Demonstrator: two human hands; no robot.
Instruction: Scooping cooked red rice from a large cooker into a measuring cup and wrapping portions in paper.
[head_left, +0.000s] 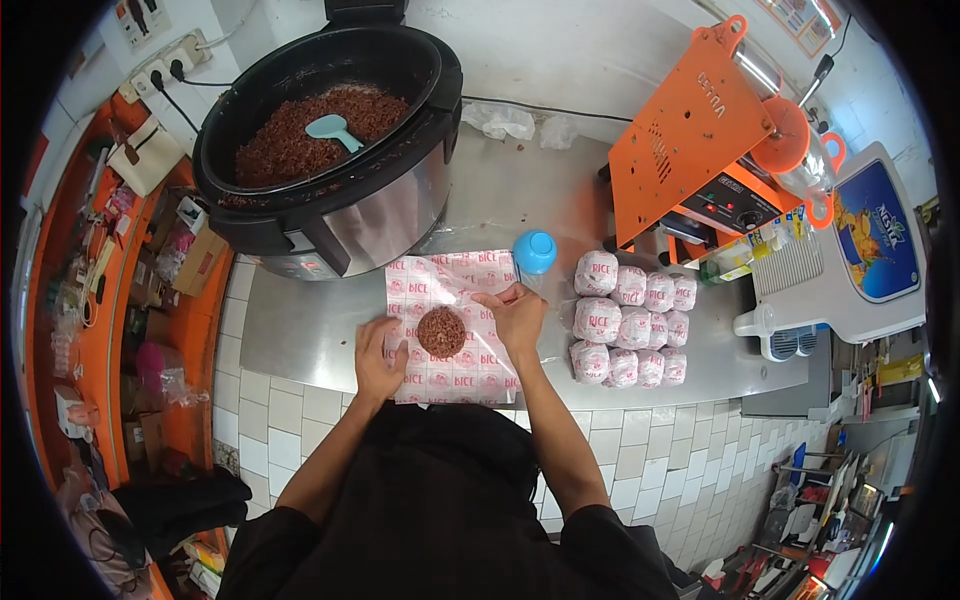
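A round mound of reddish-brown rice (441, 332) lies on a stack of printed wrapping paper (442, 384) on the steel table. My left hand (381, 358) rests at the paper's left edge, fingers curled and apart, holding nothing. Near the right edge, my right hand (514, 313) pinches the wrapping paper between thumb and fingers. A small blue bowl (535, 252) stands upside down just beyond that hand. Rows of wrapped rice portions (597, 320) sit to the right. At the upper left, a large rice cooker (382, 225) stands uncovered, with cooked rice (289, 142) and a light-blue rice paddle (328, 127) inside.
An orange sealing machine (686, 127) stands at the table's back right, beside a drink dispenser (874, 232). Crumpled clear plastic (499, 120) lies by the wall, where a black cable runs. Orange shelves (112, 322) holding boxes and bags are on the left.
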